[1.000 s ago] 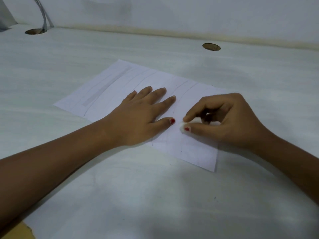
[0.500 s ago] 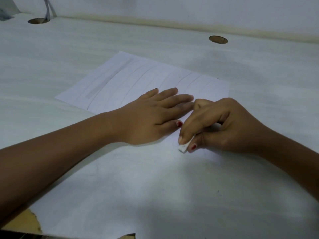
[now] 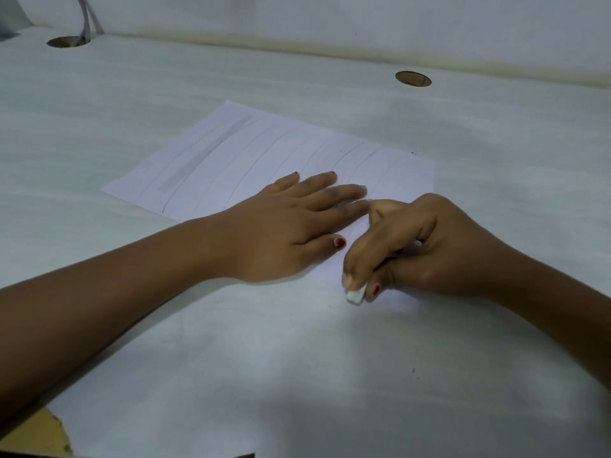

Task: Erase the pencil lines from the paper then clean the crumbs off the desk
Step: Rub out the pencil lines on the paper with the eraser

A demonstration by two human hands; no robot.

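A white sheet of paper (image 3: 251, 160) with several faint curved pencil lines lies on the white desk (image 3: 297, 358). My left hand (image 3: 291, 229) lies flat on the sheet's near half, fingers straight and spread, pressing it down. My right hand (image 3: 416, 249) pinches a small white eraser (image 3: 354, 296) between thumb and forefinger. The eraser's tip touches the surface at the paper's near edge, just right of my left thumb. The paper's near right corner is hidden under my right hand.
Two round cable holes sit in the desk: one far left (image 3: 67, 42) with a grey cable (image 3: 86, 18) rising from it, one far right (image 3: 413, 78). A wall runs along the back. The desk covering is torn at the near left corner (image 3: 36, 434).
My right hand has dragged the eraser toward me, from the middle of the sheet to its near edge. My left hand has stayed pressed on the paper. The view has shifted slightly.
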